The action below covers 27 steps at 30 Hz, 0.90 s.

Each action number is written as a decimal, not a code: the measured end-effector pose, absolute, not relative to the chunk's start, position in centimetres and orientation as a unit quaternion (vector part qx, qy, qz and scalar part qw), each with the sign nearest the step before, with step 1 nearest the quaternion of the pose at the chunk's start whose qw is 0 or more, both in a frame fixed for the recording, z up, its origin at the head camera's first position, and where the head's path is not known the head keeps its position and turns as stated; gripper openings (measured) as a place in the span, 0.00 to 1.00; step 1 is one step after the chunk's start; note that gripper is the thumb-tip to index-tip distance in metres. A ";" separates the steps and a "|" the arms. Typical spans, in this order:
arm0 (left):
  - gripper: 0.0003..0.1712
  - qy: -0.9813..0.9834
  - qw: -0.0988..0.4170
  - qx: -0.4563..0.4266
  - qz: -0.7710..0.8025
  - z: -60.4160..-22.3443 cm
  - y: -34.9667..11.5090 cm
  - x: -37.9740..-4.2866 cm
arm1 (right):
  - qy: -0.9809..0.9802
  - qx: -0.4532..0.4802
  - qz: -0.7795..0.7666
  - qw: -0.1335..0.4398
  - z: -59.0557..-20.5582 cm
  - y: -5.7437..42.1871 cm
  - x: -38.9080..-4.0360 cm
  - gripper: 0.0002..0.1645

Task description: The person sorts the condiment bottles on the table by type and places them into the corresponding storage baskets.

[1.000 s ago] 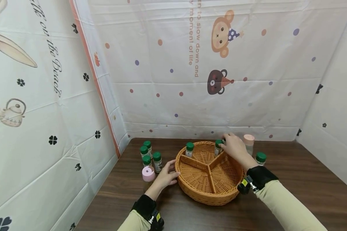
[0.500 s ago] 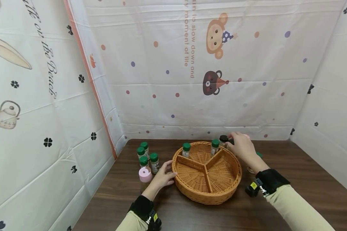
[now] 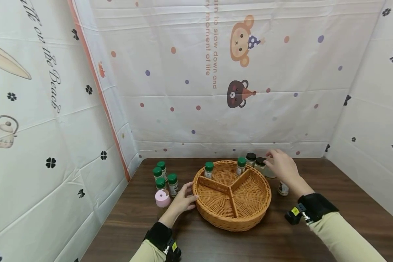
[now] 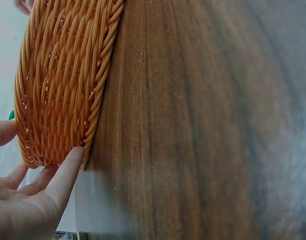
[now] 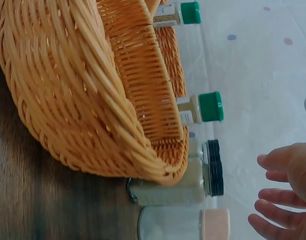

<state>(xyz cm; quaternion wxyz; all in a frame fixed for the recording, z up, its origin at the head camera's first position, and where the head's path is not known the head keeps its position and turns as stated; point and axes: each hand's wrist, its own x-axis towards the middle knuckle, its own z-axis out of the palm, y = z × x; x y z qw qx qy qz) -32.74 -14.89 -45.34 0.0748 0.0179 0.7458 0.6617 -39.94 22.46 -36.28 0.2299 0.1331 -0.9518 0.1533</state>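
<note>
The fingers of the left hand (image 3: 182, 201) are spread and nearly straight, their tips touching the outer wall of the round wicker basket (image 3: 232, 223) at its left side. The fingers of the right hand (image 3: 283, 168) are loosely bent and hold nothing; the right wrist view shows a gap between them and the jars below.

Nearest to them, two black-lidded jars (image 3: 260, 162) stand side by side just outside the basket's back-right rim, towards the table's back edge. Next to these is a pale-pink-lidded jar (image 5: 215, 223), largely covered by the right hand in the head view.

The basket sits around the middle of the table (image 3: 222, 249); two green-capped bottles (image 3: 241, 166) stand in its back compartment. Four more green-capped containers (image 3: 173, 185) and a pink-lidded jar (image 3: 162, 198) cluster near the table's left edge.

Half a second ago the right fingers were at the right-hand black-lidded jar; now they are off it, and its lid shows plainly. The left hand remains at the basket's side.
</note>
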 end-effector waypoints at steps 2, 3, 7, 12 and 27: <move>0.37 0.746 0.074 0.019 0.661 -45.4 -14.9 -32.8 | -0.951 0.130 0.156 0.233 -36.3 22.8 -39.8 0.16; 0.37 0.746 0.074 0.018 0.661 -45.4 -14.9 -32.8 | -0.951 0.129 0.158 0.234 -36.2 23.0 -39.7 0.16; 0.38 0.747 0.075 0.017 0.661 -45.4 -14.9 -32.8 | -0.950 0.126 0.159 0.236 -36.2 23.8 -39.6 0.16; 0.38 0.745 0.076 0.019 0.663 -45.4 -14.9 -32.7 | -0.954 0.116 0.154 0.230 -36.2 25.0 -39.4 0.13; 0.37 0.745 0.068 0.042 0.662 -45.4 -14.9 -32.5 | -0.961 0.070 0.158 0.215 -37.2 27.8 -38.7 0.17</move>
